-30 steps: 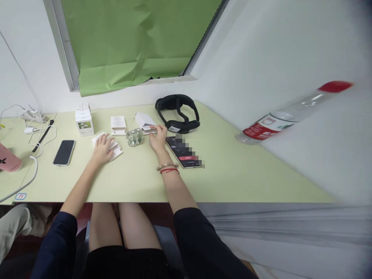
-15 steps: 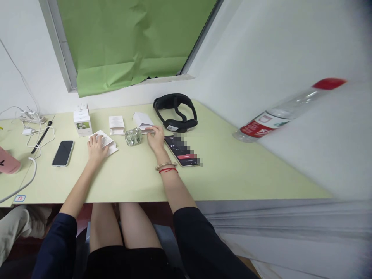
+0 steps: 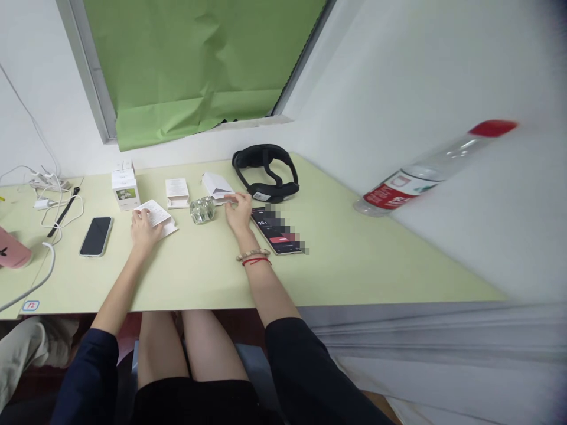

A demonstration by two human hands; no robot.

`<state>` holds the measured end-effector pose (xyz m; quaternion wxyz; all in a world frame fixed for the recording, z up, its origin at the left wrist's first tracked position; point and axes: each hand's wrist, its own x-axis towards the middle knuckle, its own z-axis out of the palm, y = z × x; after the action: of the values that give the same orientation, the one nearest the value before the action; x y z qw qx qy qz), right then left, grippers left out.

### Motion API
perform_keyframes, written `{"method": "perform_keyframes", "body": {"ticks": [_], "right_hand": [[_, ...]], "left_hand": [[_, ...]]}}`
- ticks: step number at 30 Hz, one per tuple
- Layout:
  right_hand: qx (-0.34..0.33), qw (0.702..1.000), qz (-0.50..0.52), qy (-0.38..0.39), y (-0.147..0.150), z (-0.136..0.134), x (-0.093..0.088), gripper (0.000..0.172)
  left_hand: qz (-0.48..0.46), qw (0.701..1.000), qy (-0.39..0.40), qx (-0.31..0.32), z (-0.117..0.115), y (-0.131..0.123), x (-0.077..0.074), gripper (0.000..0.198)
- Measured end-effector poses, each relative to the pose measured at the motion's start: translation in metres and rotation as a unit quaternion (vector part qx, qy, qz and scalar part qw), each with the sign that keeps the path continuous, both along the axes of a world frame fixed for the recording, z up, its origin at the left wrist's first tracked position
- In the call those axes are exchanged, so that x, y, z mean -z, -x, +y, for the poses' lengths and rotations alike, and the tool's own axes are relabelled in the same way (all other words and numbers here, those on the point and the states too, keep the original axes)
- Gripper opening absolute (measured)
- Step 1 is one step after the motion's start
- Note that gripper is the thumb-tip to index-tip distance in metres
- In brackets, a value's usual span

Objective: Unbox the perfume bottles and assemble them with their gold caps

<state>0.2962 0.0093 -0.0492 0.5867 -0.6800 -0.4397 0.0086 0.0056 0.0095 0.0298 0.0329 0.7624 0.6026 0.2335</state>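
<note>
Two white cartons lie on the desk (image 3: 354, 265), one at each of the person's hands. The nearer carton (image 3: 155, 211) sits beneath the left hand (image 3: 146, 229), whose fingers are half curled over its left side; I cannot tell whether they grip it or only rest there. The farther carton (image 3: 218, 182) has an open-looking near end, where the right hand (image 3: 239, 211) reaches with thumb and fingers slightly apart; whether they pinch the card is unclear.

Both look like thin card: probably light, stiff along the folds, yet easily dented across the faces. Opposite side edges should give a safer hold than the loose flaps.

Between the hands stands a faceted glass piece (image 3: 202, 211), likely heavier, slick and breakable. Behind it to the left is a third carton (image 3: 177, 192). Just beside the right hand lies a lit phone (image 3: 283, 240); beyond it, a black headset (image 3: 278, 190).
</note>
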Motion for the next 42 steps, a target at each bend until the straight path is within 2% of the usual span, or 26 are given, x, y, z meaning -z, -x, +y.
{"method": "perform_keyframes", "body": {"ticks": [4, 12, 16, 21, 25, 28, 33, 39, 42], "right_hand": [[0.024, 1.0, 0.002, -0.005, 0.001, -0.003, -0.005, 0.03], [0.052, 0.998, -0.017, -0.034, 0.003, -0.007, -0.013, 0.028], [0.058, 0.996, -0.005, -0.073, 0.005, -0.008, -0.016, 0.027], [0.066, 0.993, 0.008, -0.094, 0.008, -0.008, -0.017, 0.026], [0.066, 0.994, 0.02, -0.091, 0.008, -0.008, -0.018, 0.026], [0.061, 0.994, 0.033, -0.084, 0.008, -0.008, -0.019, 0.027], [0.057, 0.993, 0.056, -0.086, 0.009, -0.008, -0.021, 0.029], [0.045, 0.993, 0.074, -0.084, 0.012, -0.009, -0.023, 0.027], [0.051, 0.993, 0.075, -0.079, 0.013, -0.009, -0.024, 0.028]], "left_hand": [[-0.005, 0.999, 0.032, -0.003, 0.0, 0.001, -0.001, 0.045], [-0.045, 0.999, 0.012, 0.026, -0.003, 0.003, -0.007, 0.037], [-0.109, 0.992, -0.048, 0.05, 0.002, 0.003, -0.003, 0.033], [-0.174, 0.974, -0.115, 0.085, 0.011, 0.002, 0.01, 0.034], [-0.226, 0.949, -0.183, 0.117, 0.017, 0.001, 0.018, 0.039], [-0.256, 0.931, -0.235, 0.116, 0.022, 0.002, 0.024, 0.035], [-0.245, 0.924, -0.253, 0.151, 0.026, 0.0, 0.034, 0.032], [-0.164, 0.933, -0.231, 0.222, 0.029, -0.006, 0.045, 0.037], [-0.145, 0.935, -0.225, 0.234, 0.038, -0.011, 0.046, 0.039]]}}
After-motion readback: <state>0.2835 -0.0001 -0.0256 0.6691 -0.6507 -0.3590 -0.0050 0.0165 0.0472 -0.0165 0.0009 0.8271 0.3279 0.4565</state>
